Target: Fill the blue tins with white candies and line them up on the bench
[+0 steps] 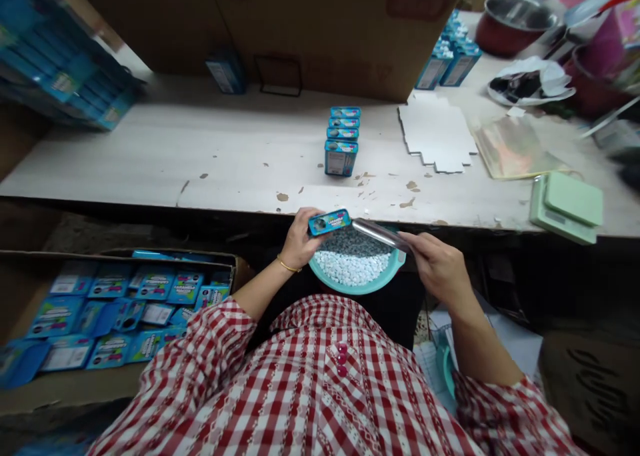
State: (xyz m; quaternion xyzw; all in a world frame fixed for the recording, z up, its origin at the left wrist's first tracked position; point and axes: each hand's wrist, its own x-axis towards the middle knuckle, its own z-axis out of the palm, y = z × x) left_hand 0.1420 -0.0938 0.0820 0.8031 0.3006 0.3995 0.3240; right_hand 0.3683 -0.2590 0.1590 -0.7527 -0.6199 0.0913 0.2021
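Observation:
My left hand (300, 239) is closed around a small blue candy box (330, 223), tilted above a turquoise bowl (360, 288). In my right hand (440, 266) is a metal scoop (379, 235), its far end close to the box's right side. Small white candies (353, 268) fill the bowl below both hands; part of them lies in shadow. On the table just ahead, several blue candy boxes (341, 157) stand in a row. What the scoop carries, if anything, I cannot make out.
A carton (235, 269) of blue boxes is at lower left. On the white table (240, 176) are a large cardboard box (320, 36), a flat white cardboard sheet (437, 133), plastic bags (515, 146), a green scale (567, 206) and a dark red pot (515, 26).

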